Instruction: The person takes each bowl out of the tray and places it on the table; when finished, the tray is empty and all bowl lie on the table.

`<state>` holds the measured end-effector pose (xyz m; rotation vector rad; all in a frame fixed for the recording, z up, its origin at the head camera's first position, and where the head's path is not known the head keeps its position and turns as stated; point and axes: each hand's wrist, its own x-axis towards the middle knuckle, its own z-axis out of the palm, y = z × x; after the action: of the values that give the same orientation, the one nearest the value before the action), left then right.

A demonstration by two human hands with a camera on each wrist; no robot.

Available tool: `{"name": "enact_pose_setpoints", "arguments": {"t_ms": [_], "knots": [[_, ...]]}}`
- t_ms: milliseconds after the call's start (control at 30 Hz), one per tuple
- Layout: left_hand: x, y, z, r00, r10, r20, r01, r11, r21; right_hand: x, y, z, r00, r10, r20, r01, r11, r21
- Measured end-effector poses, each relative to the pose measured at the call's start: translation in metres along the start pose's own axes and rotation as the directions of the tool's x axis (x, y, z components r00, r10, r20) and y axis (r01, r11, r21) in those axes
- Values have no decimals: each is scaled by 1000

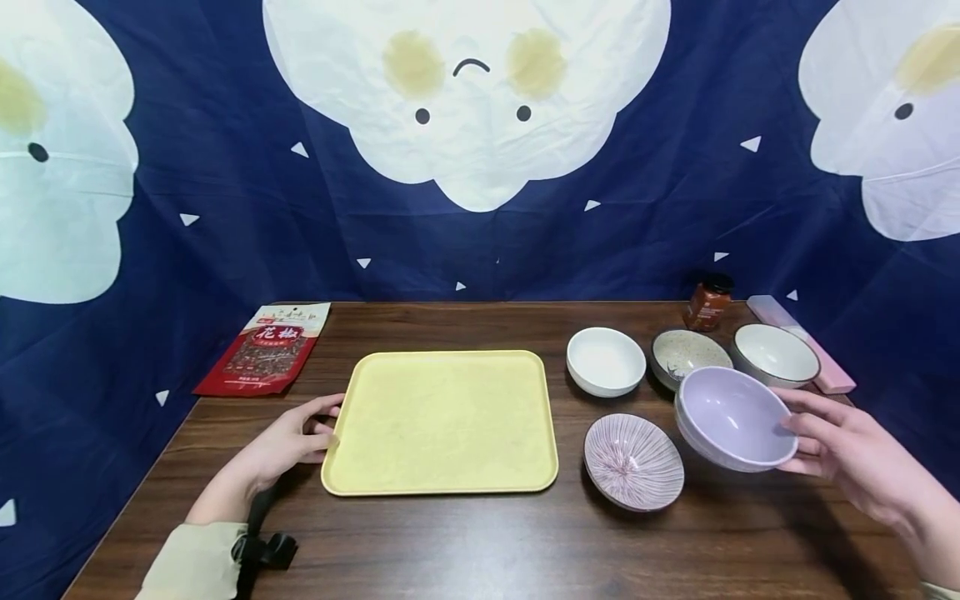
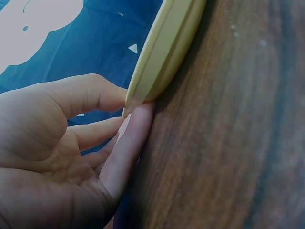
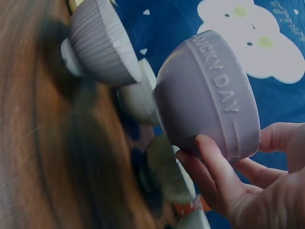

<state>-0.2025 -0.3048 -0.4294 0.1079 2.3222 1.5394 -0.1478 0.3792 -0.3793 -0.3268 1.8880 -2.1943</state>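
Note:
A lilac bowl (image 1: 735, 417) is held up off the table by my right hand (image 1: 840, 442), tilted, its inside facing the head camera. In the right wrist view, raised lettering runs around the outer wall of this bowl (image 3: 209, 95), and the fingers (image 3: 219, 171) and thumb grip it near the rim. At the left edge of a yellow rectangular tray (image 1: 442, 425), my left hand (image 1: 288, 437) pinches the rim. The left wrist view has fingertips (image 2: 136, 117) on both sides of the tray's edge (image 2: 159, 52). Left of the lilac bowl sits a purple-striped bowl (image 1: 633, 461).
Behind stand a white bowl (image 1: 606, 362), a speckled bowl (image 1: 686, 358) and a dark-rimmed white bowl (image 1: 776, 353). A dark-lidded jar (image 1: 708, 302) and a pink-and-white packet (image 1: 806, 346) are at the back right. A red spice bag (image 1: 264, 352) lies back left. A blue cloth (image 1: 480, 250) hangs behind.

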Motion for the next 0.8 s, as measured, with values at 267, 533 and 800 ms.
{"name": "enact_pose_setpoints", "arguments": {"t_ms": [267, 533, 800], "knots": [[0, -2, -1, 1000, 5, 4, -5, 1000, -6, -13, 24, -17, 1000, 22, -3, -22, 997, 71], [-2, -3, -1, 1000, 8, 7, -8, 1000, -7, -19, 40, -17, 995, 81, -65, -78, 996, 49], [-4, -3, -2, 1000, 22, 6, -22, 1000, -8, -18, 46, -14, 992, 112, -57, -110, 993, 36]]}}
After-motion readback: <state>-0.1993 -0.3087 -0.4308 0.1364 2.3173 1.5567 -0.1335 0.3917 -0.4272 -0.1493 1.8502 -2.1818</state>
